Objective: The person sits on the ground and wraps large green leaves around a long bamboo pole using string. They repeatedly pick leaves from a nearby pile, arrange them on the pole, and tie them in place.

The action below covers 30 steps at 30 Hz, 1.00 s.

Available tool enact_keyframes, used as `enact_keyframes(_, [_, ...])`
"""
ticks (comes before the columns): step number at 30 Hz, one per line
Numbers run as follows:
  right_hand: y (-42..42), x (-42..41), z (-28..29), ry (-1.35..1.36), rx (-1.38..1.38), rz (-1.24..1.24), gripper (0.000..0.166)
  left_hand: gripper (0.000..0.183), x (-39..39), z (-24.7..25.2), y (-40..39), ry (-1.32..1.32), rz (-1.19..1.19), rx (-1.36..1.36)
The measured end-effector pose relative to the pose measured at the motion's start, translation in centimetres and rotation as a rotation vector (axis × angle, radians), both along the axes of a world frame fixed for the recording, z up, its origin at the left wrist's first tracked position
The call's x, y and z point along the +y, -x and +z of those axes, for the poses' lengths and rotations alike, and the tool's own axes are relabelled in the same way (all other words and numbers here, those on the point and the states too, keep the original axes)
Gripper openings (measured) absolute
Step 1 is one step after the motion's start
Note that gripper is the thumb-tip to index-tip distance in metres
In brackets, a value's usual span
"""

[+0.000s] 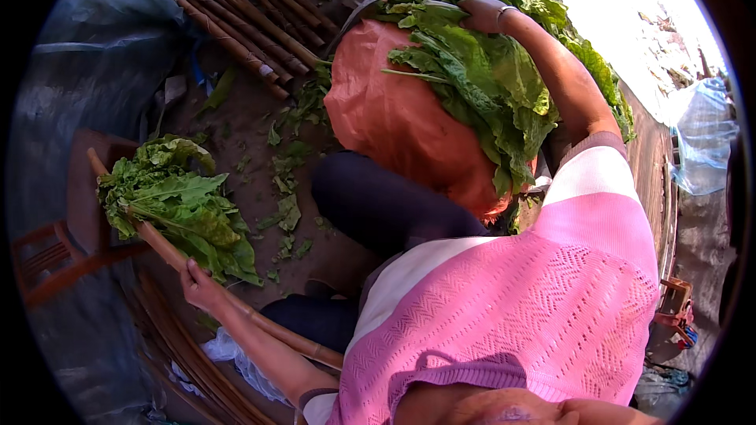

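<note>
My left hand [199, 286] is closed around a bamboo pole [269, 324] that slants across my lap. Near the pole's far end hangs a bunch of large green leaves [183, 195], which look like tobacco, their stems gathered against the pole. My right arm reaches out to a heap of similar leaves [472, 71]. There my right hand [485, 15] has its fingers around the pale stem end of a leaf [444, 6]; the fingertips are partly hidden. The heap lies over a bulging orange-red sack [390, 112] in front of my knee.
Several bamboo poles [254, 12] lie side by side at the upper left. More poles [183, 348] lie at the lower left beside crumpled clear plastic [248, 366]. Leaf scraps [288, 212] litter the dirt floor. A brown wooden stool or chair [88, 200] stands behind the hanging bunch.
</note>
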State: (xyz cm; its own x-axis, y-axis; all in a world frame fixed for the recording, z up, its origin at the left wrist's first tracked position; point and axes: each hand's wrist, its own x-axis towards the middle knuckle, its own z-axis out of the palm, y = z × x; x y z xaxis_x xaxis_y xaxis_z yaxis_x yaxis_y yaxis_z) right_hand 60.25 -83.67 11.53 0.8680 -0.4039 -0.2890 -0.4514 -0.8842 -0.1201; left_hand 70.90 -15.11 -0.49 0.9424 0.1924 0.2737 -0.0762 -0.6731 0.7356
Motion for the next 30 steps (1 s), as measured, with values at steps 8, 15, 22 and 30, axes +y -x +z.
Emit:
enact_keyframes(8, [-10.5, 18.6, 2.3, -0.766, -0.094, 0.404, 0.042, 0.043, -3.8, 3.4, -0.1, 0.765, -0.387, 0.419])
enact_keyframes(15, [-17.0, 45.0, -2.7, -0.179, -0.237, 0.894, 0.025, 0.041, -6.8, 5.4, -2.8, 0.910, -0.462, 0.354])
enact_keyframes(22, [-18.5, 47.5, -5.9, -0.412, -0.630, 1.375, 0.069, 0.017, -2.3, 5.3, -1.2, 1.096, -0.109, 0.238])
enact_keyframes(30, [-18.5, 51.0, -11.3, -1.322, 0.343, 0.748, 0.029, 0.027, 2.7, 7.3, -0.9, 0.993, -0.135, 0.272])
